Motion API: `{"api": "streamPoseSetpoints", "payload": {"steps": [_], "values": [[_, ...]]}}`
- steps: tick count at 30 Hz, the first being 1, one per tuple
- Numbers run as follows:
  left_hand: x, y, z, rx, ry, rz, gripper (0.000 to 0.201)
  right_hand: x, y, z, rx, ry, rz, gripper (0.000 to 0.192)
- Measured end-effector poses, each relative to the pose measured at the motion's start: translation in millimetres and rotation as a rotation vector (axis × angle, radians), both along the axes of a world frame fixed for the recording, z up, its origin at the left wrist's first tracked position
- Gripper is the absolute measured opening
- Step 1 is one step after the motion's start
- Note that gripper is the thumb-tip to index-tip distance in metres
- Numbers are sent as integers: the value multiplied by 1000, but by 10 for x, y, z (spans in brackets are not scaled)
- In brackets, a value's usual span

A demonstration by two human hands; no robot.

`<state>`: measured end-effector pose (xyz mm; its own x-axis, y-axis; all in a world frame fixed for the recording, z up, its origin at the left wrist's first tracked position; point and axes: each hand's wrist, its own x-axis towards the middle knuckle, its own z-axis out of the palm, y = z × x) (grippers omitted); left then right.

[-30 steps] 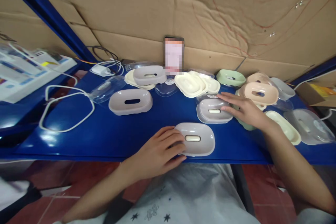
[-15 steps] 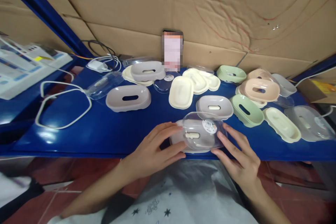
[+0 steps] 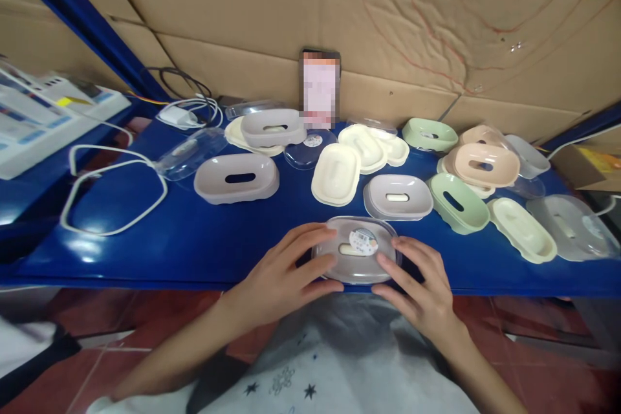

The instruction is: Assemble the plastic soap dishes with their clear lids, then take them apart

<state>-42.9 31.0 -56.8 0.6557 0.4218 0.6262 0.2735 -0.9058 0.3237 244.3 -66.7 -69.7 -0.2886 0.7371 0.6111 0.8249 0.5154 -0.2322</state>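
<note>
A grey soap dish [image 3: 356, 252] sits at the near edge of the blue table [image 3: 204, 246], with a clear lid [image 3: 371, 233] bearing a round sticker lying flat on top of it. My left hand [image 3: 284, 272] grips the dish's left end, fingers over the lid's edge. My right hand [image 3: 420, 284] presses on the right end of the lid and dish. Behind it lie another grey dish [image 3: 398, 196] and a cream insert [image 3: 336, 174].
Several more dishes, inserts and clear lids in grey, cream, green and peach spread across the back and right. A grey dish [image 3: 237, 177] lies left of centre. A white cable loop [image 3: 97, 197] lies at left. A phone [image 3: 320, 89] leans on the cardboard wall.
My right hand took the clear lid from the dish behind, brought it over the near dish and lowered it flat. My left hand stayed on the dish.
</note>
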Motion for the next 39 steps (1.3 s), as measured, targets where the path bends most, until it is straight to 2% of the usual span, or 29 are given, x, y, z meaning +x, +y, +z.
{"api": "streamPoseSetpoints", "payload": {"steps": [8,16,25,39], "values": [[-6,5,-32,-27,-11,10,27,15,10,-15,-3,-33,22,74],[4,22,-15,51,22,22,27,33,33,17,-49,-46,61,77],[-3,19,-55,38,20,39,30,31,31,-26,-63,-87,65,81],[-30,34,-91,-94,54,26,32,5,25,41,-175,-142,107,79]]}}
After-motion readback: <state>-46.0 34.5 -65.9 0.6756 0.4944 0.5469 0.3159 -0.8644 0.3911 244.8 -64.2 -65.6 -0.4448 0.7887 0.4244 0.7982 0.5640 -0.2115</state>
